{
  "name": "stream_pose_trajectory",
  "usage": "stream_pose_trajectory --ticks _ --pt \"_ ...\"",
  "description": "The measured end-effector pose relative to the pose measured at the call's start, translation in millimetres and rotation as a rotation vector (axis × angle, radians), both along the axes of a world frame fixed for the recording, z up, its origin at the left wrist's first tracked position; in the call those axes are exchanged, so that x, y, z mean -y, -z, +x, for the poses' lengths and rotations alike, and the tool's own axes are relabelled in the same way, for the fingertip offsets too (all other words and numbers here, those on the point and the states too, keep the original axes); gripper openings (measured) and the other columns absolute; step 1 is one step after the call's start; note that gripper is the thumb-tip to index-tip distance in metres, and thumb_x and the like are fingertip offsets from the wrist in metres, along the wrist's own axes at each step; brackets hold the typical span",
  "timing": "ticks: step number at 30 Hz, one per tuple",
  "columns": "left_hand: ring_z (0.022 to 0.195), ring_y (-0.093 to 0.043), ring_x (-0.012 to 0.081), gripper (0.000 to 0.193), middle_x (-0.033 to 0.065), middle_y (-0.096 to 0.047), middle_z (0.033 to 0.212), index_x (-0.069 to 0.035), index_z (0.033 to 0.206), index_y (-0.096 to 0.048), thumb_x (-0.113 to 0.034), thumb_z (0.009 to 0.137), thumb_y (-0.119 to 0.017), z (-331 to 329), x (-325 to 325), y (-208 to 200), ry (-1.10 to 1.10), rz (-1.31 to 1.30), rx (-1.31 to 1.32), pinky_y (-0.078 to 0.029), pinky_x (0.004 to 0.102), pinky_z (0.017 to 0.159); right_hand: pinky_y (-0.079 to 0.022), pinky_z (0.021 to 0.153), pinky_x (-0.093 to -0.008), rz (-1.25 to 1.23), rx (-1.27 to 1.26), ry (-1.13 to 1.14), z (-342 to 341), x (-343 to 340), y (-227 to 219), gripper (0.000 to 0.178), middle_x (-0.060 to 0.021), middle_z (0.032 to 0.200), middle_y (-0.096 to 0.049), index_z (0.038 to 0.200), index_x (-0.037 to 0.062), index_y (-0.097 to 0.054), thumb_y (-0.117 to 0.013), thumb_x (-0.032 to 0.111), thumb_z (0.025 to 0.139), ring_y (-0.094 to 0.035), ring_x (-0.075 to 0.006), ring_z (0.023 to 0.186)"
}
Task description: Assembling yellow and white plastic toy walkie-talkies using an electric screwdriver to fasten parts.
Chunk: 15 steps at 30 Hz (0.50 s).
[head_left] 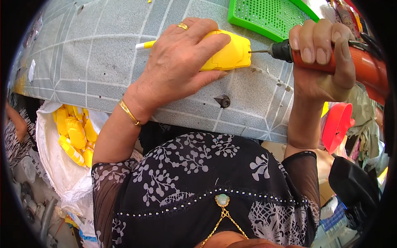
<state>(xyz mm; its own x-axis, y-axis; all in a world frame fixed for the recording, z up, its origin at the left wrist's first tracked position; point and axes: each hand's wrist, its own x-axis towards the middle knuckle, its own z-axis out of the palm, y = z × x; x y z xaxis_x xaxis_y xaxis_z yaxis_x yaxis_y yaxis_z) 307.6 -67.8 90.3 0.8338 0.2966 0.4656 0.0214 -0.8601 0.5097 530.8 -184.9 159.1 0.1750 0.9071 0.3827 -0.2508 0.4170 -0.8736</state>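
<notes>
A yellow plastic housing (235, 50) lies on the grey table, with a thin yellow rod tipped in white (144, 45) sticking out to its left. Over it rests my left hand (182, 58), thumb and fingers closed around its sides. In my right hand (324, 53) is a red and black power screwdriver (362, 68), fingers wrapped round its body. Its thin metal bit points left and meets the right end of the housing, at a small hole there. Whether a screw sits in that hole is too small to tell.
A green perforated tray (271, 18) stands at the table's far right. On the tabletop (103, 45), near its front edge, lies a small dark pointed piece (223, 101). Below left, a white sack (56, 153) holds several yellow plastic parts. A red plastic piece (337, 128) is at the right.
</notes>
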Motion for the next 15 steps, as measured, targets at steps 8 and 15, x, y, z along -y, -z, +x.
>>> stream_pose_trajectory --ticks 8,15 --pt "0.109 -0.062 0.0345 0.058 0.0132 -0.063 0.121 -0.005 0.119 -0.064 -0.025 0.069 -0.086 3 2 -3 0.015 0.016 -0.015 -0.050 0.0427 0.090 -0.040 0.073 -0.0345 0.021 0.105 0.059 -15 5 -1 0.012 0.0019 0.072 -0.048 0.086 0.0148 -0.048 -0.050 0.017 0.098 -0.048 -0.0135 0.066" --pt "0.113 -0.061 0.0340 0.060 0.0128 -0.063 0.125 -0.005 0.119 -0.063 -0.035 0.072 -0.084 8 3 -1 0.034 0.080 -0.069 -0.049 0.0427 0.090 -0.040 0.073 -0.0332 0.034 0.106 -0.051 -10 5 4 0.010 0.0015 0.072 -0.047 0.089 0.0147 -0.046 -0.052 0.017 0.096 -0.047 -0.0125 0.066"
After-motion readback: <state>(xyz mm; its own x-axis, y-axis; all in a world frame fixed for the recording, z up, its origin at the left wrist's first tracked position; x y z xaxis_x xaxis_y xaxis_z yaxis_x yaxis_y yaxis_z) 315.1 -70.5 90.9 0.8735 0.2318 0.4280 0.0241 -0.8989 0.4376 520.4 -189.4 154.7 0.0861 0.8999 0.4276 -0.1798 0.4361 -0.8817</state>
